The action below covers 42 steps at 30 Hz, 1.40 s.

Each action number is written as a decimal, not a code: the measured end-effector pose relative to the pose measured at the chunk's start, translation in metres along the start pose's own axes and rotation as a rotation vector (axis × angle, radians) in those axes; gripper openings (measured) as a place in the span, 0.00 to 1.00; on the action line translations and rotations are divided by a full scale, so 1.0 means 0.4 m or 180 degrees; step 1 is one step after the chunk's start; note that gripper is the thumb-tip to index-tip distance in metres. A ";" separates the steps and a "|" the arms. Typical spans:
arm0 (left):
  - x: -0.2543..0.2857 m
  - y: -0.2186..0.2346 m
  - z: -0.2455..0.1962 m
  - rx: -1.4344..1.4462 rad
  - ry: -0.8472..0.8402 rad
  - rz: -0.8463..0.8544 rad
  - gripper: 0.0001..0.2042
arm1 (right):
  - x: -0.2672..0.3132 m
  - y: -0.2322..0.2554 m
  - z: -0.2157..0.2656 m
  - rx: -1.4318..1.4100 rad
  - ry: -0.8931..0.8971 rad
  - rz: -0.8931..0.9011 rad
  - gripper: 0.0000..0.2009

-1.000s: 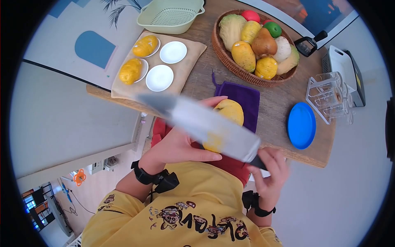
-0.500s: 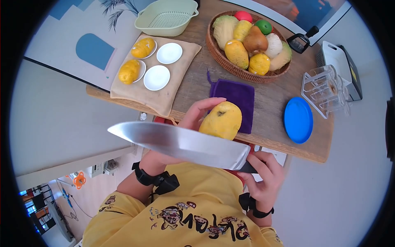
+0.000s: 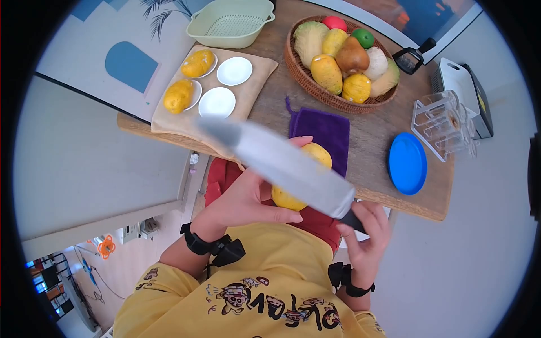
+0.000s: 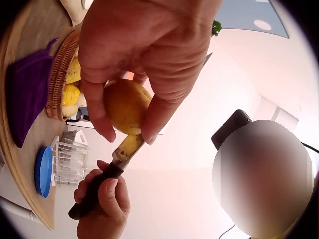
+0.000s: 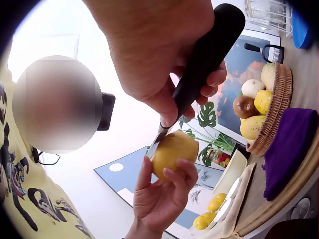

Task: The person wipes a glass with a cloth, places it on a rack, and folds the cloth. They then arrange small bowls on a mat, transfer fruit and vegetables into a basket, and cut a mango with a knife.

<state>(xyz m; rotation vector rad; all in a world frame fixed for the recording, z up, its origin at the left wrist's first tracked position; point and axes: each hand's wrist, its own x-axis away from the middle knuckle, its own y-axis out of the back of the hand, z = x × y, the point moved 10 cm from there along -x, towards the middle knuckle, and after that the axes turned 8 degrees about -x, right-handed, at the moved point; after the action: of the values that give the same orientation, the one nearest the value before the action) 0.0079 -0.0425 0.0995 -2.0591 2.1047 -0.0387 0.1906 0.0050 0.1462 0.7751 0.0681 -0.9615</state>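
Observation:
My left hand grips a yellow mango, thumb on one side and fingers on the other, above my lap at the table's near edge. My right hand holds a large kitchen knife by its black handle. In the head view the blurred blade crosses in front of the mango, its tip toward the upper left. Both wrist views show the blade right at the mango's surface, beside the left fingertips. Part of the mango is hidden behind the blade.
A purple pouch lies just beyond the hands, with a blue plate to the right. A fruit-filled wicker basket stands behind. On a beige mat are small white dishes, two bearing yellow fruits. A glass rack stands far right.
The knife swung down and left, uncovering more of the mango with its dark mark, then back up across it. The left hand keeps its hold, turning the mango slightly.

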 end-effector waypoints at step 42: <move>-0.025 0.064 0.078 0.0713 0.0598 -0.0538 0.54 | -0.062 -0.055 -0.041 0.0014 0.0061 0.0169 0.20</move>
<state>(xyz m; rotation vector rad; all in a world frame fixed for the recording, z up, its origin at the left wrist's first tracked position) -0.0122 -0.0279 0.0660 -2.1600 1.9148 -0.4872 0.1638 0.0254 0.1312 0.7867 0.0617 -0.9042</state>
